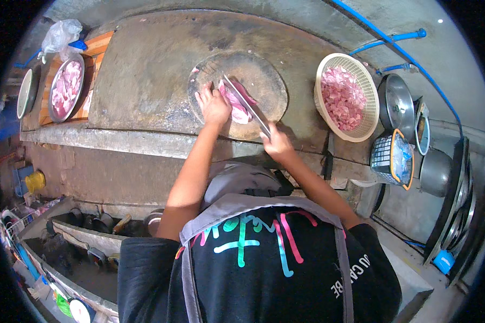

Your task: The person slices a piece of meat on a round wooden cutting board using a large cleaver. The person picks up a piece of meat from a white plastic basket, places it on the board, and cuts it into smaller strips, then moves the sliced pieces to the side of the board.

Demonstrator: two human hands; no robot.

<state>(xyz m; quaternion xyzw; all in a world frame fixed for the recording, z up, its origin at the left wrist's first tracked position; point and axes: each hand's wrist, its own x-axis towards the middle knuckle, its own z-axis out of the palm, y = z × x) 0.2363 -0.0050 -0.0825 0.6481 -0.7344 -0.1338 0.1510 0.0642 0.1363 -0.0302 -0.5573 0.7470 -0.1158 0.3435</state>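
A piece of raw meat (238,105) lies on a round wooden chopping board (266,84) on the concrete counter. My left hand (215,105) rests on the meat's left side, with its fingers spread. The handle of a long knife (246,103) is in my right hand (278,142), and the blade slants up and left across the meat. On the right, a cream plastic basket (320,103) holds many small pieces of cut meat (343,99). Larger pieces of raw meat (66,91) lie in a metal tray (53,111) at the far left.
Metal pots (397,103) and a basket with an orange rim (382,157) stand beyond the cream basket. A plastic bag (62,34) and a bowl (25,93) are at the far left. Blue pipes (404,37) run along the wall. A concrete trough (85,238) lies behind me at lower left.
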